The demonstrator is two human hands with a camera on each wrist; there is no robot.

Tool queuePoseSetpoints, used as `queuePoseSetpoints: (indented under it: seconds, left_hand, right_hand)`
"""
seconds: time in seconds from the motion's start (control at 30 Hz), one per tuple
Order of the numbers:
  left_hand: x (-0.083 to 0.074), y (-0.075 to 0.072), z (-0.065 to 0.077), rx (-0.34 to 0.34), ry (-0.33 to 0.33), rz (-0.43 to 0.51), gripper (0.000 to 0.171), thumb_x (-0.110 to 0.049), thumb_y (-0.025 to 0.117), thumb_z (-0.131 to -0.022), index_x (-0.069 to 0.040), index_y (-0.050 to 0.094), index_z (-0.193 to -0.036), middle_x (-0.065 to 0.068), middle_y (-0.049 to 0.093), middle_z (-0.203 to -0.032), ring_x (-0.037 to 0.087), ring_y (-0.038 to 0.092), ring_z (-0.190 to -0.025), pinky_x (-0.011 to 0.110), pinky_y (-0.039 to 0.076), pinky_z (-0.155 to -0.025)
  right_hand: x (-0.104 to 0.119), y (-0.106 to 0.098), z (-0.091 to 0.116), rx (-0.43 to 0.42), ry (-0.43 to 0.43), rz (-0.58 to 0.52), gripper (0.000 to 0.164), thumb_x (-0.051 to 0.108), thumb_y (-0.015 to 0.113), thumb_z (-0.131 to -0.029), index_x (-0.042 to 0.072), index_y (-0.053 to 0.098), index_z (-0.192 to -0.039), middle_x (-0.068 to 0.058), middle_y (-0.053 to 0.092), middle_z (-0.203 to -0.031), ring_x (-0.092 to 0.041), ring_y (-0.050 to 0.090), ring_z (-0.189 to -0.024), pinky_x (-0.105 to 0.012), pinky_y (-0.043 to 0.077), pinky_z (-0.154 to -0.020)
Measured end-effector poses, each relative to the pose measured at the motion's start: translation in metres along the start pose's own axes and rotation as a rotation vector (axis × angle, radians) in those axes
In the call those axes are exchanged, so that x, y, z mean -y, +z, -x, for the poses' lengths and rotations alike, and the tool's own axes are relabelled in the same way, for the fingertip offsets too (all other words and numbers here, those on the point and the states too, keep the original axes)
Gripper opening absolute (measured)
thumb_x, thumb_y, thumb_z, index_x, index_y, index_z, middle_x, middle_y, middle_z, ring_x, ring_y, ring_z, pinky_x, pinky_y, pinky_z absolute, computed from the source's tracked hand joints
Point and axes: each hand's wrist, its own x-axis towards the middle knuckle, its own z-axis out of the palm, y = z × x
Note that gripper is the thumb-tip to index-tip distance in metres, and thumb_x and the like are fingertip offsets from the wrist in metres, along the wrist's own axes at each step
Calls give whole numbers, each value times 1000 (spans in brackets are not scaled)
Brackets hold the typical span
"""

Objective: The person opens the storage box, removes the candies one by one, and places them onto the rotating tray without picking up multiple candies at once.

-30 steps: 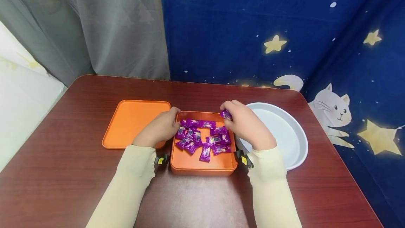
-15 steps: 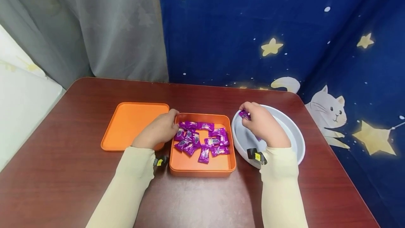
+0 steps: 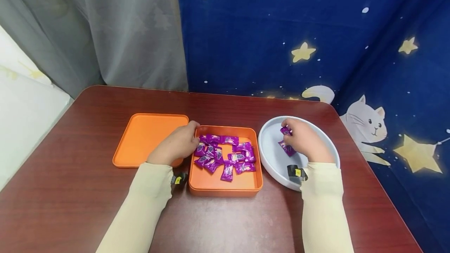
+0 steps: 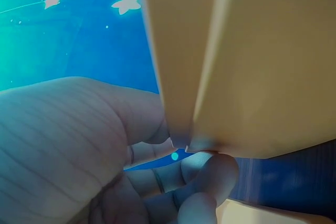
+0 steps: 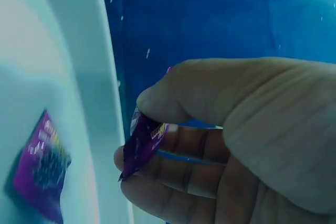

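Observation:
In the head view, an orange box (image 3: pixel 225 187) holds several purple-wrapped candies (image 3: pixel 227 171). My left hand (image 3: pixel 175 143) grips the box's left wall; the left wrist view has the thumb on one side of that wall and the fingers on the other. Over the round white tray (image 3: pixel 268 153), my right hand (image 3: pixel 309 139) pinches one candy (image 5: pixel 142 145) between thumb and fingertips. Another candy (image 3: pixel 287 148) lies in the tray just below that hand, and the right wrist view shows it beside the rim. Part of the held candy is hidden by the fingers.
An orange lid (image 3: pixel 140 139) lies flat to the left of the box, partly covered by my left hand. All stand on a dark red wooden table (image 3: pixel 225 225). Behind its far edge hang a grey curtain (image 3: pixel 137 30) and a blue starry curtain (image 3: pixel 246 30).
My right hand has carried the candy rightward from above the box to over the tray. A candy lying in the tray has come into view. My left hand stays on the box wall.

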Motion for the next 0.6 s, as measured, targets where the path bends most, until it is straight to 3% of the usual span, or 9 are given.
queuePoseSetpoints:
  seconds: [0.3,0.6]
  left_hand:
    - [3,1,0,3,3,-9,48,-19,53,-92,-3,36,-135,17,60,-116,27,55,-102,51,44,-99]
    - [3,2,-1,8,-17,-1,49,-21,53,-93,-5,35,-135,16,58,-119,28,55,-105,51,44,-98]
  right_hand:
    - [-26,2,8,101,145,-3,32,14,63,-84,4,58,-114,-17,63,-98,-28,55,-83,-47,52,-78]
    - [-34,9,7,143,187,-36,34,12,62,-85,3,56,-117,-19,62,-97,-28,55,-82,-44,51,-74]
